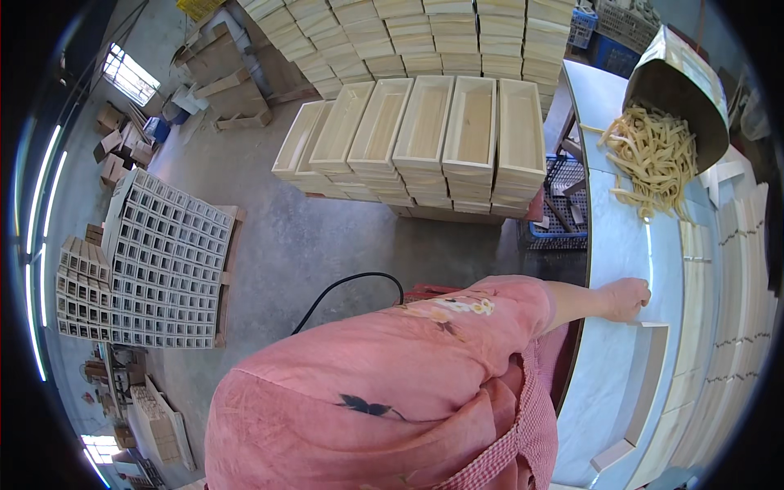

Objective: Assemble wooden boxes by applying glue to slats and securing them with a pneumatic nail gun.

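Note:
My left hand (pixel 625 300) reaches over the pale blue-white worktop (pixel 612 245) from a pink sleeve, its fingers curled closed against the surface. What they hold, if anything, is hidden. Just nearer than the hand lies a wooden frame (pixel 648 392), with a long side and short end pieces showing. Farther along the worktop, a heap of yellowish strips (pixel 653 155) spills out of a tipped container (pixel 686 90). My right hand is not in view.
Beyond the frame, long pale wooden strips (pixel 739 302) lie in rows. Open wooden boxes (pixel 425 122) stand stacked across the floor, with a blue crate (pixel 559 237) by the worktop. Stacked frames (pixel 167 261) sit on a pallet at left. A black hose (pixel 351 278) curves near me.

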Motion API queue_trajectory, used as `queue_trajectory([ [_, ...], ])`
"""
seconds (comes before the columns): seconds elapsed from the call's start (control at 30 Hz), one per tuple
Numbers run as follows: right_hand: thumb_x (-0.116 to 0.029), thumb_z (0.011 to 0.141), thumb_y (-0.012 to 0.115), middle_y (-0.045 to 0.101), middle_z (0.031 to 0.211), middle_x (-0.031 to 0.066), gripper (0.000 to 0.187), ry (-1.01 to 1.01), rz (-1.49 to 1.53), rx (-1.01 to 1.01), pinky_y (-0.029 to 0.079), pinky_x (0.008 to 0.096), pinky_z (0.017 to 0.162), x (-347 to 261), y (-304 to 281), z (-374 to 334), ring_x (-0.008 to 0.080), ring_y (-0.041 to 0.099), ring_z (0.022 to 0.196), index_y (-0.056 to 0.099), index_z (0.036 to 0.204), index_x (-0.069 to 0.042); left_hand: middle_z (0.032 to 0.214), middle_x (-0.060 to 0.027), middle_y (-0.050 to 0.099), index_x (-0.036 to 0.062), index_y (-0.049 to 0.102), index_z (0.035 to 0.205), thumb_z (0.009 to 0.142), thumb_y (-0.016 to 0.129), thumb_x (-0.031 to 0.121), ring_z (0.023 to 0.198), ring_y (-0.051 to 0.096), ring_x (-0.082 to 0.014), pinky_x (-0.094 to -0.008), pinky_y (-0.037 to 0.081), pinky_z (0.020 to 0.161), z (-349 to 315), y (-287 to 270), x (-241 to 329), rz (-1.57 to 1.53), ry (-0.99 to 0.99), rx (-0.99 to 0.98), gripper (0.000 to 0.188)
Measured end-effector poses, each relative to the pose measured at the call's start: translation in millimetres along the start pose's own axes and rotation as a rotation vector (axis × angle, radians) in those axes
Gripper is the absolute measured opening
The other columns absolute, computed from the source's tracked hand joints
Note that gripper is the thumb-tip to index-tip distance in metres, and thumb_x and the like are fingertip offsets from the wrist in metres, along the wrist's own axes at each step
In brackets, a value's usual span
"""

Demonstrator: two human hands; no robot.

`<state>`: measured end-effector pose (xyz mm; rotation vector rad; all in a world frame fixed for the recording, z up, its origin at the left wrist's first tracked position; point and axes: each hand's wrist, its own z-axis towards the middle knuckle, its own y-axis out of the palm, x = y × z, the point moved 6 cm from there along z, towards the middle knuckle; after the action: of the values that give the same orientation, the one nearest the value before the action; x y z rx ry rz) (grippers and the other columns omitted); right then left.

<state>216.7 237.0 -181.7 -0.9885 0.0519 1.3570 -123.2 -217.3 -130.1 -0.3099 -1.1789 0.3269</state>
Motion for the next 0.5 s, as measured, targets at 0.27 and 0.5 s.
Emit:
queue_trajectory([
  [0.27,-0.012,0.09,0.063,0.064,0.085,0.0133,0.011,0.004,0.048,-0.127,0.051,0.0351,0.073,-32,52,-3,0.0269,0.06,0.075,0.063,0.097,-0.003,0.096,-0.0124,0.064,0.0039,0.067,0.087,0.083,0.053,0.002,0.087,0.061,-0.0339,-0.0387,0.051,0.082,-1,1,-1,-0.002,-0.003,0.03,0.014],
  [0.5,-0.012,0.092,0.062,0.064,0.087,0.0138,0.012,0.013,0.053,-0.222,0.052,0.0353,0.074,-50,77,-8,0.027,0.061,0.076,0.063,0.098,-0.002,0.098,-0.012,0.063,0.0045,0.067,0.089,0.084,0.053,0.003,0.089,0.061,-0.0337,-0.0384,0.051,0.084,-3,2,3,0.006,-0.025,-0.003,0.015],
])
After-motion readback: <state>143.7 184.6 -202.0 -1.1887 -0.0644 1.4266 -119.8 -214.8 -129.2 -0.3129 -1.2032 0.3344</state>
